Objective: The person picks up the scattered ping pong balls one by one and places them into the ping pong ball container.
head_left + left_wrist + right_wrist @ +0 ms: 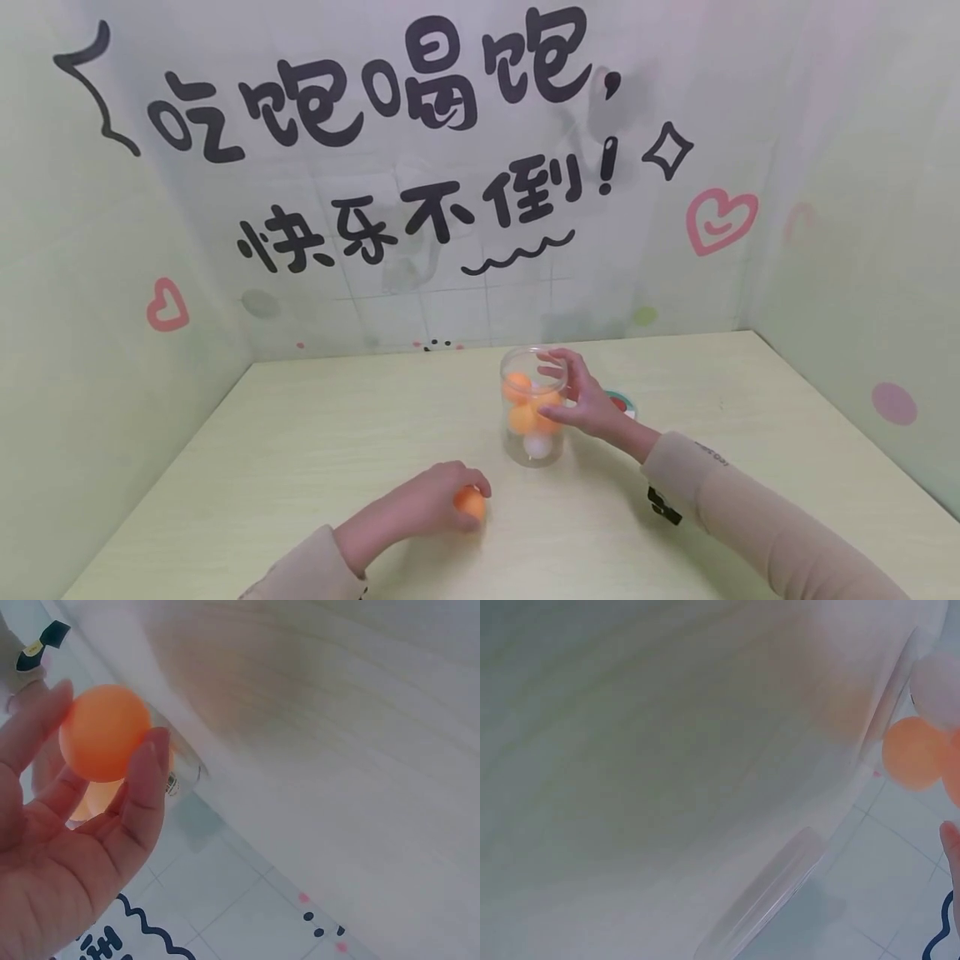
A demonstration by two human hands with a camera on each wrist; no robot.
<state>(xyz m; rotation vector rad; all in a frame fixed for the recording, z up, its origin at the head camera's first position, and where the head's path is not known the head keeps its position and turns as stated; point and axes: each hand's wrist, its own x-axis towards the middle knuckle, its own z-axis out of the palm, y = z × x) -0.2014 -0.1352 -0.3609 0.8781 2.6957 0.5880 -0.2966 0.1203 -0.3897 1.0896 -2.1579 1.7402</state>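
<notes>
My left hand [442, 500] pinches an orange ping-pong ball [470, 503] just in front of the jar, low over the table. In the left wrist view the ball [105, 733] sits between thumb and fingertips. A clear plastic jar [534, 363] stands upright, holding several orange balls [522, 418] and a white ball [537, 445] near its bottom. My right hand [588, 404] grips the jar from its right side, thumb in front and fingers toward the back near the rim. In the right wrist view, only a fingertip and some balls [915, 754] show at the edge.
Behind my right wrist lies a flat round item [621, 403] with green and red on it, partly hidden. A clear, lid-like edge [765, 892] shows on the table [337, 425]. Printed wall sheets [360, 317] stand behind the table and at both sides.
</notes>
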